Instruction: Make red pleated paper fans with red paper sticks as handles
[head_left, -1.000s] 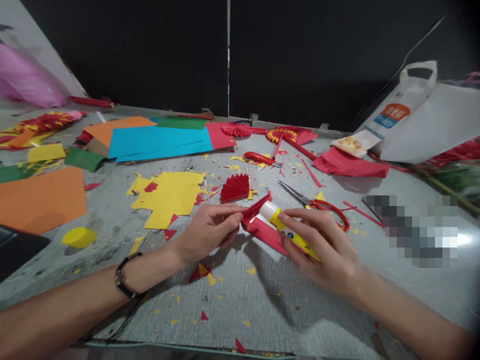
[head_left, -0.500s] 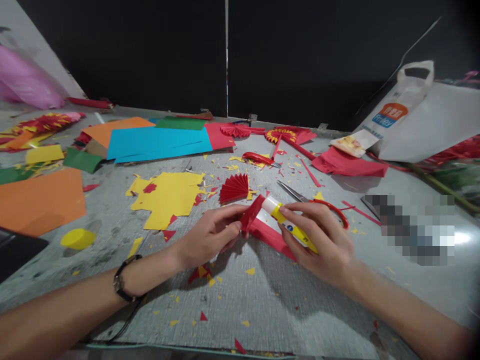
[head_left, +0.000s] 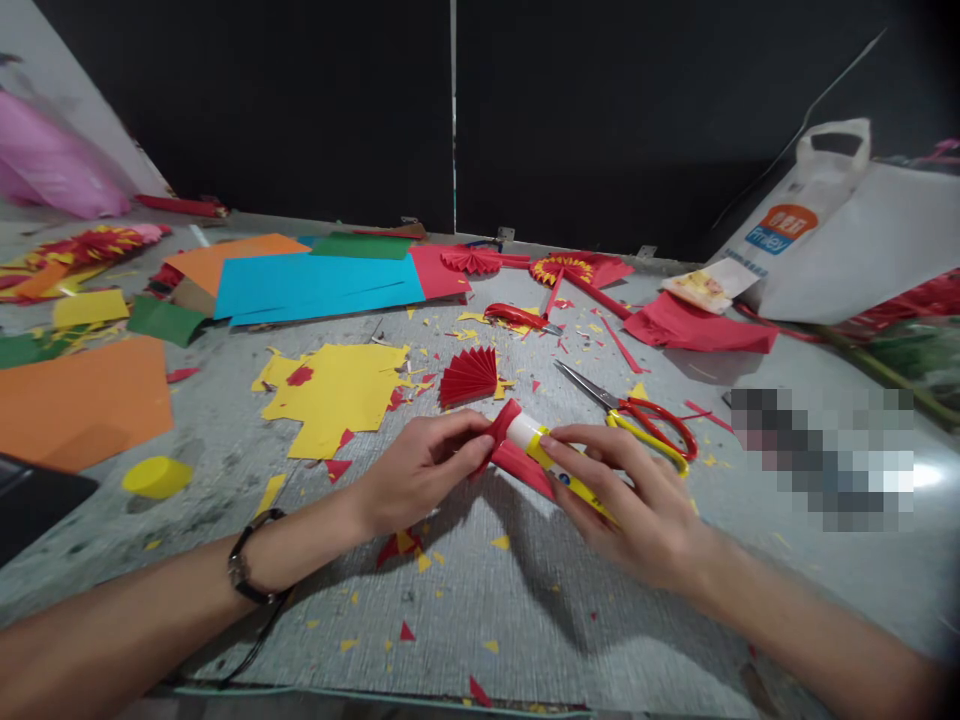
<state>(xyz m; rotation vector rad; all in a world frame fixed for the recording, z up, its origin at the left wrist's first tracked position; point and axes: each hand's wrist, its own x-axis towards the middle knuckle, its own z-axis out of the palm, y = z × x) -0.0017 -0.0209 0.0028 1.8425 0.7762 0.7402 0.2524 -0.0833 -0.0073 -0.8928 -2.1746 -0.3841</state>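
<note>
My left hand (head_left: 431, 470) pinches a strip of red paper (head_left: 523, 468) near the middle of the table. A yellow glue stick (head_left: 566, 475) with a white end is gripped in my right hand (head_left: 637, 500), and that white end touches the red paper. Just beyond my left hand lies a pleated red paper fan (head_left: 469, 377). Scissors with red and yellow handles (head_left: 649, 425) rest past my right hand, blades pointing away to the left. Left of the fan is a cut yellow sheet (head_left: 345, 395).
Blue sheets (head_left: 322, 288), an orange sheet (head_left: 90, 400) and a yellow cap (head_left: 157, 477) lie to the left. Red-handled clippers (head_left: 517, 317) and finished fans (head_left: 562, 270) are at the back. A plastic bag (head_left: 795, 210) stands at the back right. Paper scraps dot the grey table (head_left: 540, 640).
My right hand has moved slightly left and down with the glue stick, whose white end now overlaps the red paper. More of the scissors' yellow handle shows. My left hand has barely moved.
</note>
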